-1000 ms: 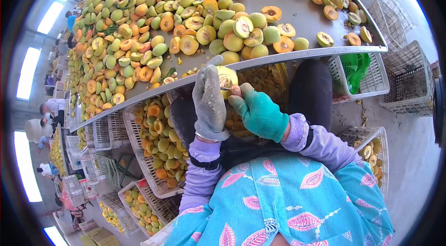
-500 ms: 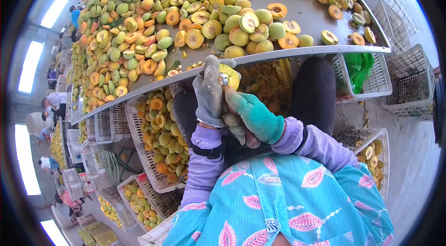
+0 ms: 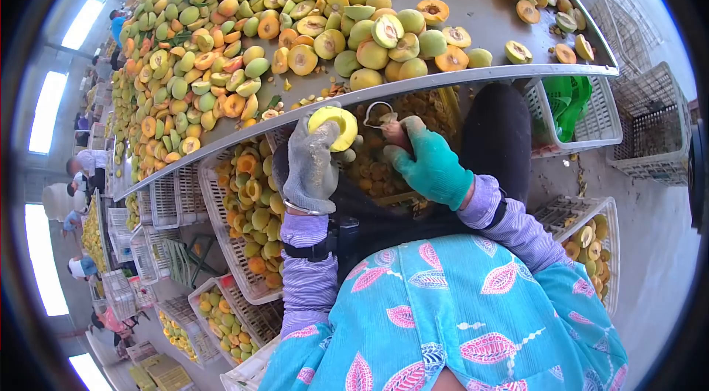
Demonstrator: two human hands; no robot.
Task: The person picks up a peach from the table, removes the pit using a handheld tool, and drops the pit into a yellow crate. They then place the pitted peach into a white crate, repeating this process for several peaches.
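My left hand (image 3: 312, 166), in a grey glove, holds a halved yellow-green fruit (image 3: 334, 127) with its hollowed cut face turned up, just below the edge of the metal table (image 3: 473, 22). My right hand (image 3: 428, 162), in a green glove, grips a small looped metal pitting tool (image 3: 379, 113) held a little to the right of the fruit half, with what looks like a pit at its tip. Both hands hover over a crate of pits (image 3: 413, 121) between my knees.
The table is heaped with whole and halved green and orange fruit (image 3: 244, 44). White crates of fruit halves (image 3: 251, 221) stand at my left, another crate with fruit (image 3: 591, 243) at my right, a green-filled crate (image 3: 572, 107) and stacked crates (image 3: 650, 125) beyond. Other people work far left.
The hands were pressed together with the tool in the fruit; now they have parted, the left holding the scooped half to the left, the right drawing the tool away to the right.
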